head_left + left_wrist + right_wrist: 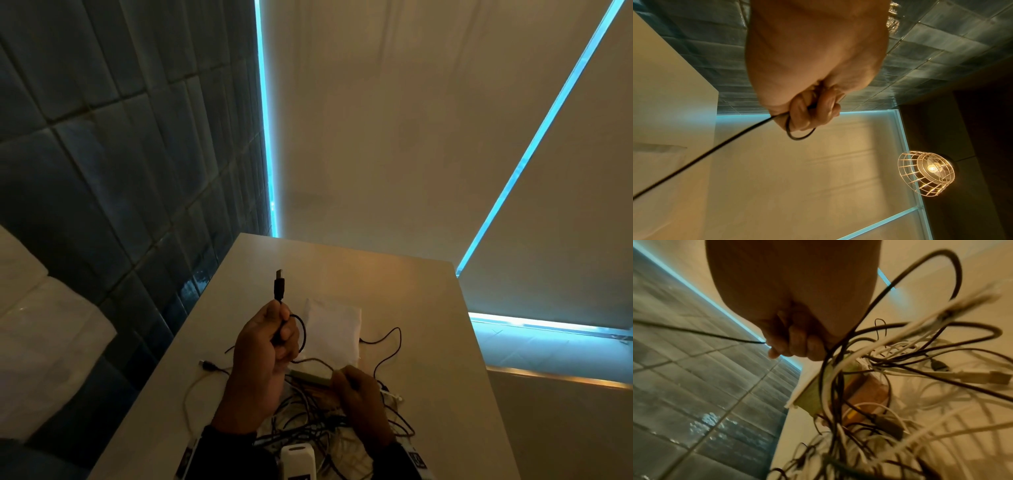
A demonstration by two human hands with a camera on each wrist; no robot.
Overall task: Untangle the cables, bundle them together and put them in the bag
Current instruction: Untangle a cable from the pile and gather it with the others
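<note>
The left hand was raised above the counter, its fingers curled around a black cable; the cable's USB plug stood upright above the fist, and a small loop of the same cable hung out beside the knuckles. From the left hand the black cable ran down toward the right hand, which was closed in a fist around it just above the cable tangle. The tangle, a mix of black and white cables, lay on the near part of the counter, under and around the right hand; the right wrist view showed it blurred, with several plugs among the strands. A white bag lay flat on the counter just beyond the tangle, beside the left hand, with a thin black strand curving past its right edge. A white device sat at the near edge of the counter, touching the tangle. A tiled wall stood left of the counter, and a wire-caged lamp was lit overhead.
</note>
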